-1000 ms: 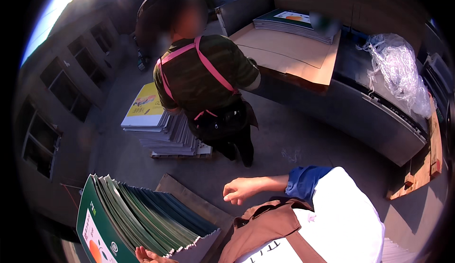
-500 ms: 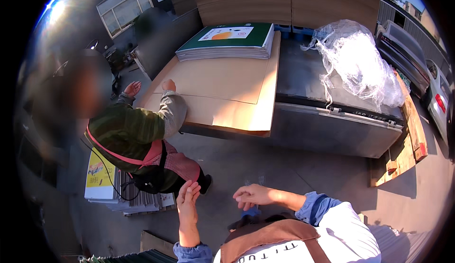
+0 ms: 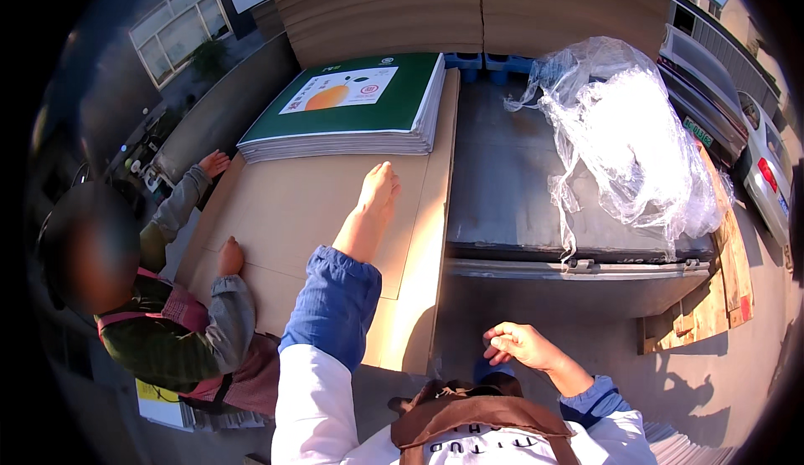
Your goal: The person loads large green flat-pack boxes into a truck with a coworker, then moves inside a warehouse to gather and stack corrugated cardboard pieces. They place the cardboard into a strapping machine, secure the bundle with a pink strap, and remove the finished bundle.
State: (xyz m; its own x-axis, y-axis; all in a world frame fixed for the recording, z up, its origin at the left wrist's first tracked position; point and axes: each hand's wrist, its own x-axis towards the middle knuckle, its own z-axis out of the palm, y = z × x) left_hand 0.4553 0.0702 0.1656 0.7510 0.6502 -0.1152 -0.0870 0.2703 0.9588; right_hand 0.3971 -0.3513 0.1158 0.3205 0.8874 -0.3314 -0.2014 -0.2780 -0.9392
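Observation:
My left arm reaches forward over a large brown cardboard sheet (image 3: 335, 182) on the truck bed. At its end my left hand (image 3: 377, 193) is open, fingers stretched toward a stack of flat printed cartons (image 3: 402, 105), green on top with an orange fruit picture. A small gap seems to part the fingertips from the stack; whether the hand touches the sheet I cannot tell. In front of my body, my right hand (image 3: 526, 348) hangs in the air, empty, with its fingers loosely bent and apart.
At the left a co-worker (image 3: 167, 339) has one hand (image 3: 231, 256) at the cardboard's edge, the other by the stack. Crumpled clear plastic film (image 3: 628, 147) lies on the dark truck bed (image 3: 502, 189). A wooden pallet (image 3: 720, 272) leans at right; tall cardboard (image 3: 569, 5) stands behind.
I have come closer to the truck bed. My left hand has swung from near my body out over the cardboard. The co-worker now appears farther left, leaning along the sheet.

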